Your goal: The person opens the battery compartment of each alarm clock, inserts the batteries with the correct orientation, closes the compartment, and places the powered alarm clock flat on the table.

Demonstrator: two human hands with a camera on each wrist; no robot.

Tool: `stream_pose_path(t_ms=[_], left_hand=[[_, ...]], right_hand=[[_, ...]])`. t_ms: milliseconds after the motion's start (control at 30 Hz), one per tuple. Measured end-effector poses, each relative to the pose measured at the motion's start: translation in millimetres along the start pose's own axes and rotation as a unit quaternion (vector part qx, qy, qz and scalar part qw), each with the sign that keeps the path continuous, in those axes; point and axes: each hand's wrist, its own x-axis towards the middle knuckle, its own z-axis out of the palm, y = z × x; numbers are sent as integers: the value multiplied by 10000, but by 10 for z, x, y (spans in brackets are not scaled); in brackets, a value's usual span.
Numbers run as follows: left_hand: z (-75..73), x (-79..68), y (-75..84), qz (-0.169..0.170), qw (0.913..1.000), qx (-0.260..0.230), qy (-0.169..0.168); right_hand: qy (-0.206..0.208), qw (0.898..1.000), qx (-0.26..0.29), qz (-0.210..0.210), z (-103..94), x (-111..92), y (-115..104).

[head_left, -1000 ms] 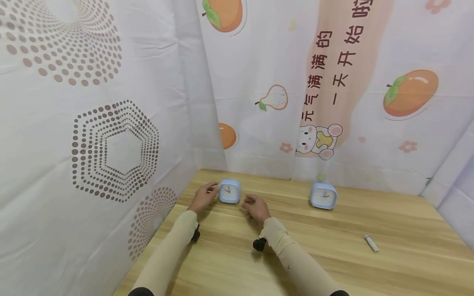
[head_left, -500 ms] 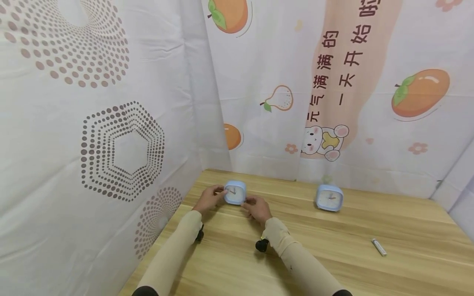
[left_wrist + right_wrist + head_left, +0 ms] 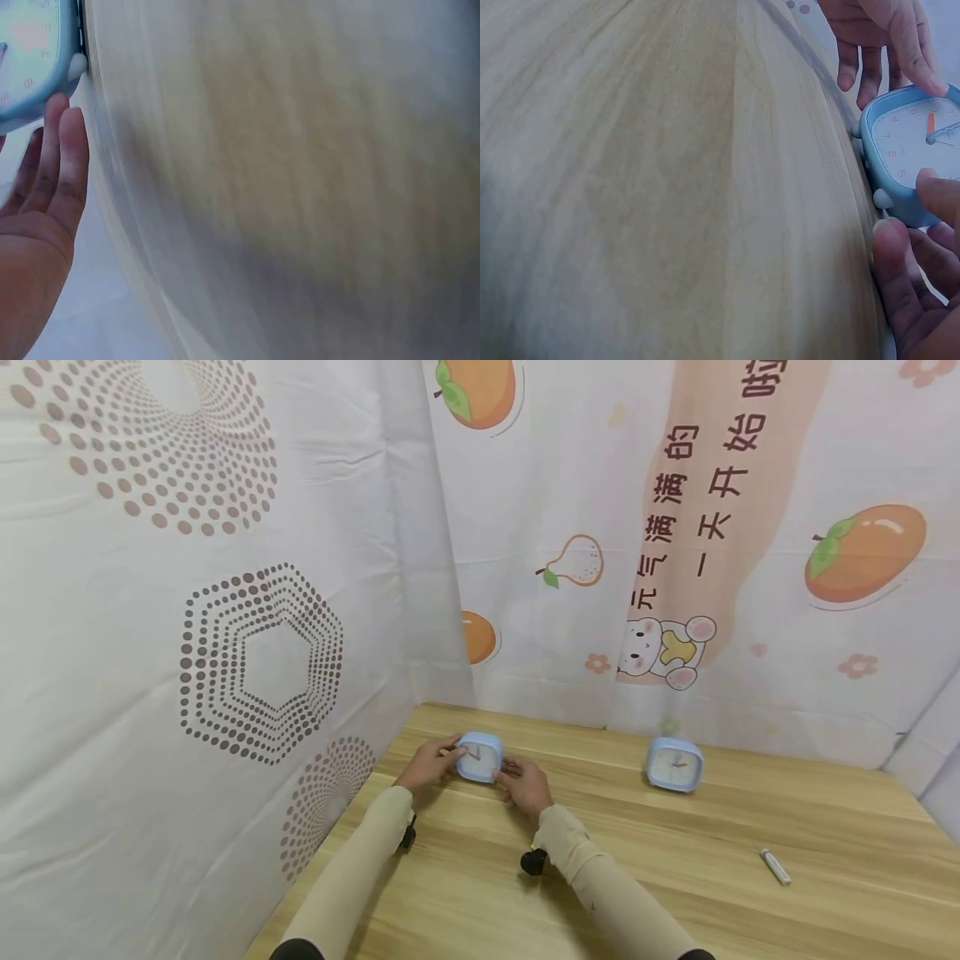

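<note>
A light blue alarm clock point(image 3: 480, 758) with a white face stands upright near the back left of the wooden table, held from both sides. My left hand point(image 3: 431, 764) grips its left side, thumb on the front rim. On the opposite side my right hand point(image 3: 528, 787) holds it by the lower right, thumb over the front. The right wrist view gives the clock point(image 3: 907, 150) small rounded feet, with my right hand point(image 3: 919, 281) close by. In the left wrist view only a corner of the clock point(image 3: 34, 67) shows, and the left fingertips point(image 3: 73, 124) are at its edge.
A second light blue alarm clock point(image 3: 675, 765) stands at the back right. A small white tube-like item point(image 3: 776, 867) lies on the table point(image 3: 465, 885) nearer the front right. Patterned white curtains point(image 3: 540, 643) border the table's back and left.
Both hands have come in to the clock and taken hold of its sides. The clock has shifted slightly toward me. The head view has turned a little left.
</note>
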Motion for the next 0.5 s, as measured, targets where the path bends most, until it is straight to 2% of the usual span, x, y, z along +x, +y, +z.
stream_pose_path(t_ms=[100,200,400,500], left_hand=[[-3,-18,-5,-3,9996,-271,-27],[22,-20,13,41,9995,-320,-47],[81,-28,58,210,9997,-114,96],[110,-47,93,240,9994,-207,137]], right_hand=[[-51,10000,-63,-49,-10,17,1],[39,10000,-72,20,-40,16,2],[192,9996,-187,56,-82,-24,-1],[168,9996,-238,5,-105,-58,-12]])
